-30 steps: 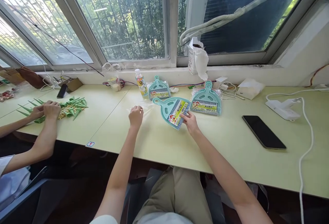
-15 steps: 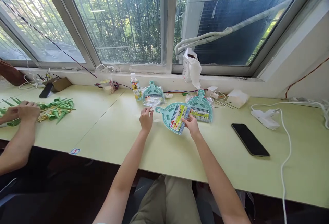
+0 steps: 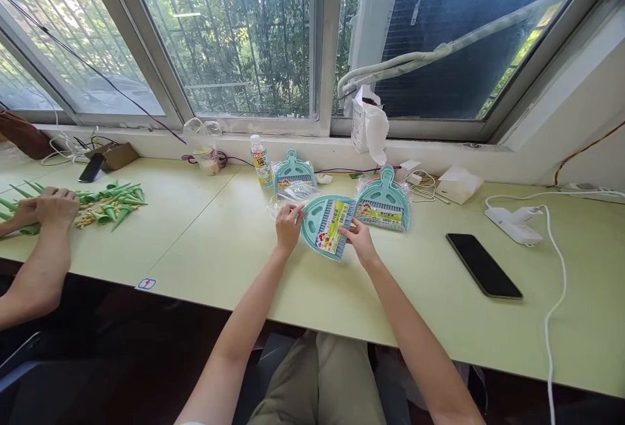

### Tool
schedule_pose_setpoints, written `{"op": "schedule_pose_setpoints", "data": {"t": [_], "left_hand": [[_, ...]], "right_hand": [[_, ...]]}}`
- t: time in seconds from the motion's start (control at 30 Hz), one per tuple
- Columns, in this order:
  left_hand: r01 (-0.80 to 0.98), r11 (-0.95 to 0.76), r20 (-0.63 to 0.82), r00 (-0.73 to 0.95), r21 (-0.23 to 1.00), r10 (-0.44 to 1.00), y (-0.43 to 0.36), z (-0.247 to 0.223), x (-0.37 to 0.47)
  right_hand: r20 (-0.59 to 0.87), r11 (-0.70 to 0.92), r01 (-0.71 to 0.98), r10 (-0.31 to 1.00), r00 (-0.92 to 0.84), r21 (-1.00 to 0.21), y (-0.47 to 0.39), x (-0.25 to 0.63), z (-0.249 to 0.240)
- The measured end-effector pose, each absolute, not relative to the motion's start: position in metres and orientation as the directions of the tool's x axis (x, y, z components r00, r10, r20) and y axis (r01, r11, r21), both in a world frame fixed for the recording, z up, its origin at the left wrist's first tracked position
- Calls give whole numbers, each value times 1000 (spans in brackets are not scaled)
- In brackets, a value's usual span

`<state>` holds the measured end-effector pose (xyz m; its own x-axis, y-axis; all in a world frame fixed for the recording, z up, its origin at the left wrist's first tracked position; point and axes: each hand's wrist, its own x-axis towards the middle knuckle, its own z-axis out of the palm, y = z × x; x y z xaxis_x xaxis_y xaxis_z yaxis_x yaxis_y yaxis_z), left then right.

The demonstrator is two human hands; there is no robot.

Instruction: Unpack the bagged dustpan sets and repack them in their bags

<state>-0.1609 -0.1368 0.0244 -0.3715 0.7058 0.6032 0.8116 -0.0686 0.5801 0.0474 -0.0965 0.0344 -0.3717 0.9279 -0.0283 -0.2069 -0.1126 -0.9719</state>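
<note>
A teal dustpan (image 3: 311,218) with a small brush (image 3: 334,226) lying in it is held over the table between my hands. The brush carries a yellow printed label. My left hand (image 3: 289,228) is closed at the dustpan's handle end, hiding most of the handle. My right hand (image 3: 360,241) pinches the opposite edge, thumb over the brush bristles. Just beyond my right hand lies a second teal dustpan set (image 3: 387,182) in clear wrap. Behind my left hand is another wrapped dustpan set (image 3: 291,166), with crumpled clear plastic (image 3: 295,192) in front of it.
A drink bottle (image 3: 260,161) stands at the back beside a plastic cup (image 3: 208,159). To the right lie a phone (image 3: 483,265) and a white power strip (image 3: 513,224) with its cable. At left, a co-worker's hands (image 3: 51,207) are among green cone-shaped pieces (image 3: 120,200).
My left hand has come from the loose plastic to the dustpan's handle and closed on it. The dustpan has shifted slightly and turned. The view has moved a little.
</note>
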Motion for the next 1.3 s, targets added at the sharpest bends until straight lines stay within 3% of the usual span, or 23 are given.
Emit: {"op": "schedule_pose_setpoints", "data": {"t": [0.27, 0.57, 0.77, 0.87, 0.97, 1.03, 1.13, 1.3], "left_hand": [[774, -168, 602, -316, 611, 733, -138, 26, -154], [723, -127, 623, -476, 679, 621, -146, 41, -136], [606, -285, 587, -383, 743, 713, -153, 46, -113], [511, -223, 523, -577, 831, 627, -155, 45, -108], [240, -228, 330, -734, 944, 594, -150, 44, -119], [10, -274, 217, -638, 962, 739, -143, 43, -130], [-233, -197, 114, -327, 952, 938, -134, 37, -135], [-377, -21, -45, -165, 926, 985, -132, 22, -113]], "right_hand": [[-40, -104, -346, 981, -187, -933, -96, 44, 25], [-25, -127, -301, 947, -320, -945, -99, 44, 32], [13, -56, -363, 983, -185, -930, -99, 40, 27], [41, -15, -402, 991, -129, -915, -99, 42, 26], [52, -5, -407, 990, -128, -913, -101, 42, 28], [49, -13, -407, 989, -143, -913, -104, 40, 29], [43, -29, -408, 985, -167, -913, -108, 36, 29], [43, -3, -419, 994, -101, -908, -107, 33, 23]]}}
